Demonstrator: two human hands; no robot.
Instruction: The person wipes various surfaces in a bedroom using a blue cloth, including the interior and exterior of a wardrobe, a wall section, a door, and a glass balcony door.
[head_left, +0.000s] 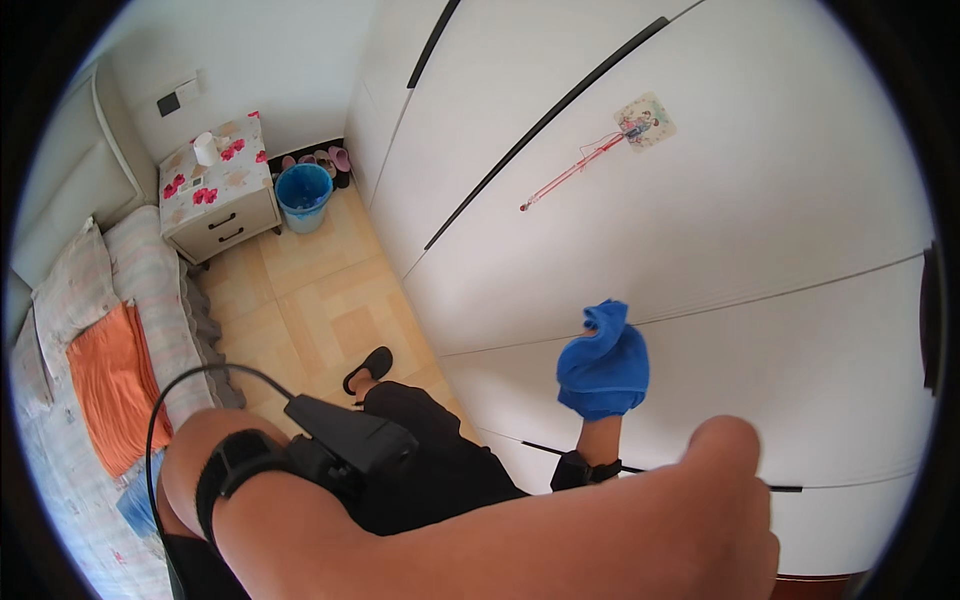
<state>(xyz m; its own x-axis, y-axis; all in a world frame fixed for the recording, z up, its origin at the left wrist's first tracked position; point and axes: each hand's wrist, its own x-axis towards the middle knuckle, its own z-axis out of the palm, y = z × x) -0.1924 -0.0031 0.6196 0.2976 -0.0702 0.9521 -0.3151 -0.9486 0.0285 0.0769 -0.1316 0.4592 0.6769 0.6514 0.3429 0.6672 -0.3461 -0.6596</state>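
Observation:
My right hand (590, 331) is almost wholly wrapped by a blue cloth (604, 375), with a little skin showing at its upper left. It is at the white wardrobe's front (750, 360), by the seam between upper and lower doors; contact cannot be told. A black strap with a device sits at that wrist. Across the lower foreground reaches my left forearm, very near the camera. My left hand (731, 502) appears at the lower right, fingers seemingly curled; their inner side is hidden. A black strap, device and cable are on that arm.
A bed with an orange cloth (116, 382) and pillows is at left. Beyond it stand a nightstand (217, 214) and a blue-lined bin (302, 199), with slippers behind. Long black handles (555, 120) and a hanging ornament (645, 121) are on the wardrobe. My slippered foot (371, 367) is on tile floor.

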